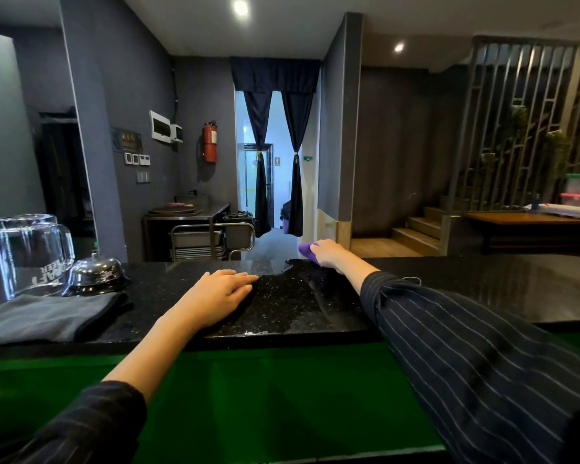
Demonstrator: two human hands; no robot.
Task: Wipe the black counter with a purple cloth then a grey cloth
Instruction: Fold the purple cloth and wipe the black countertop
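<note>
Two hands are on the speckled, glossy black counter [282, 306]: left hand [220, 293] lies flat with straight fingers, right hand [329, 254] grips the bunched purple cloth [306, 251] at the far edge. Folded grey cloth [47, 316] lies left.

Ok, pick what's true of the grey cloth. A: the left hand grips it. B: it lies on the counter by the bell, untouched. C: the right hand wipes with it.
B: the grey cloth lies on the black counter by the bell, no hand on it; the right hand holds the purple cloth.
</note>
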